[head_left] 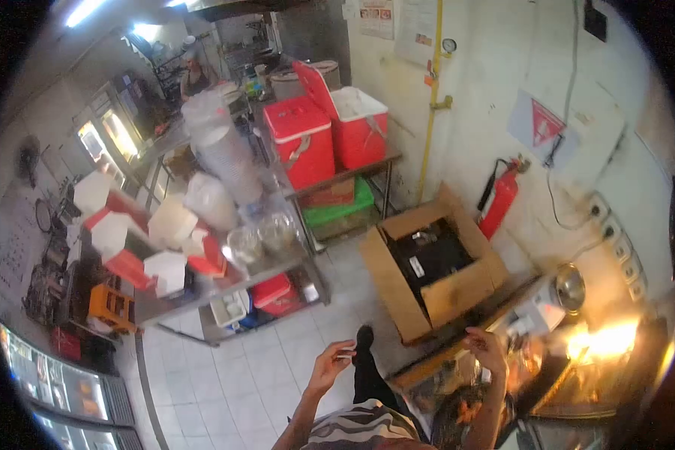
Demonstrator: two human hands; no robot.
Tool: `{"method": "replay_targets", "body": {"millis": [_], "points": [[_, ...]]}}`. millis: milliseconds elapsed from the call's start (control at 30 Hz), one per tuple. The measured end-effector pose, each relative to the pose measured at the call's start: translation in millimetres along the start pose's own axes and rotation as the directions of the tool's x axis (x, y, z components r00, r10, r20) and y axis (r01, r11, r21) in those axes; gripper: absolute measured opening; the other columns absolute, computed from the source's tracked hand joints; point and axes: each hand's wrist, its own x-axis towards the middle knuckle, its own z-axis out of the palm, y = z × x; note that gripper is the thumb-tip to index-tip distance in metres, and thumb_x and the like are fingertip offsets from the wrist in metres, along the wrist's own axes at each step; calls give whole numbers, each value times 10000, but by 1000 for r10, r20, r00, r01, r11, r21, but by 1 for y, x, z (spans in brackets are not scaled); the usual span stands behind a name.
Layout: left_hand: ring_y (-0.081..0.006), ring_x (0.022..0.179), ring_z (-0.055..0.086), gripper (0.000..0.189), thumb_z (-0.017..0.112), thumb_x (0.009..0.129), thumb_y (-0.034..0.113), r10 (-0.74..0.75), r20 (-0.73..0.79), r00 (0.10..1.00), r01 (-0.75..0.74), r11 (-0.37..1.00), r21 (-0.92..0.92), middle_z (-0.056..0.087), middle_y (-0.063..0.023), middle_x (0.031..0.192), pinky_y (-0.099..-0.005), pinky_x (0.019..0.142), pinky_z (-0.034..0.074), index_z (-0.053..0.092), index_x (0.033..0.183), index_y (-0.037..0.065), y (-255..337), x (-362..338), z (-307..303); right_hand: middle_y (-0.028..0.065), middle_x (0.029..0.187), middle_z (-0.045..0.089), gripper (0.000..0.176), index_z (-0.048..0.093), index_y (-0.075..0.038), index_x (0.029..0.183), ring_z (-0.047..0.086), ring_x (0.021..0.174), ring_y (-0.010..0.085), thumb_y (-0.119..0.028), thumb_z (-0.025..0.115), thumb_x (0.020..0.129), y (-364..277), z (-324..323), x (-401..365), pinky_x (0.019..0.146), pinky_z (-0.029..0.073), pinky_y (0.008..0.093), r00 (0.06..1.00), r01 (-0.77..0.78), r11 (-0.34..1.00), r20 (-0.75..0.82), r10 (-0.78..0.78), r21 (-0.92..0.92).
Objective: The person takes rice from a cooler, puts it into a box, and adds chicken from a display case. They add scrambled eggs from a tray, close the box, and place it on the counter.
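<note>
My left hand (334,365) is in the air over the tiled floor, near my dark shoe (364,336). Its fingers are loosely bent and apart, with nothing in them. On the other side, my right hand (487,349) is raised beside the counter, its fingers half curled and apart, holding nothing that I can see. Ahead of both hands stands an open cardboard box (397,300) with black contents (435,255) inside. Near the right hand on the counter are a metal bowl-like piece (570,289) and a brightly lit area.
A steel table (236,281) at the left carries red-and-white food boxes (124,251), stacked plastic containers (229,157) and bags. Two red coolers (304,142) stand on another table. A fire extinguisher (500,199) hangs on the wall. Another person (196,79) is in the background.
</note>
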Motion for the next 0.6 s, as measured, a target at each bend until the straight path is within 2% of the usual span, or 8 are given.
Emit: {"method": "replay_targets", "body": {"millis": [100,200,233,267,367,467,533,600], "points": [[-213,1074,571,385,558,898,86,-65,-56,996,63,997,-42,558,-101,1218,-319,880,454,522,1274,12,4,96,-37,52,788,652,291,618,-4,1132,600,685,114,-85,648,853,7,1,153,634,495,267,994,69,995,-79,-74,-66],[-226,1063,579,411,564,903,209,-41,-107,993,40,999,-16,588,-112,1186,-349,880,458,532,1259,6,47,196,-71,77,763,650,270,632,-16,1090,614,689,131,-148,661,857,-88,21,309,653,495,288,969,184,975,-145,-201,-121],[-233,1059,582,443,566,901,271,34,-113,993,-29,998,52,595,-115,1180,-364,881,461,534,1253,4,62,223,-78,91,780,652,277,636,-34,1093,618,696,158,-155,670,846,-103,34,364,646,495,308,967,239,969,-111,-231,60],[-239,1046,588,480,573,890,312,63,-136,989,-52,995,83,601,-123,1173,-371,892,459,527,1252,2,72,252,-89,100,824,663,296,631,-46,1107,627,716,181,-171,678,844,-121,47,421,658,502,326,927,328,932,-139,-349,-157],[-239,1045,590,480,575,888,312,-71,-263,962,53,996,-74,609,-134,1156,-374,899,457,520,1256,9,108,336,-107,128,843,670,373,614,-63,1154,662,767,199,-175,712,811,-196,87,571,717,522,315,872,474,880,-133,-472,-19],[-239,1041,593,526,597,878,350,59,-176,983,-86,984,-154,613,-141,1135,-369,900,454,512,1253,-8,102,425,-131,201,1052,637,525,558,-36,1196,634,955,309,-255,737,754,-231,134,733,820,502,421,752,560,762,-186,-632,-325],[-237,1041,591,552,612,874,366,75,-127,989,-106,961,-256,614,-144,1126,-362,902,446,509,1250,-25,102,486,-138,193,1059,621,572,537,-60,1223,606,940,341,-212,743,712,-253,164,822,851,476,426,713,606,745,-226,-664,-278],[-238,1042,588,550,611,875,358,83,-63,995,-96,962,-255,612,-143,1128,-362,904,444,506,1254,-27,102,543,-146,209,1163,562,670,505,-79,1264,558,1045,360,-251,770,673,-270,188,908,854,475,458,757,554,719,-106,-645,-419]]}}
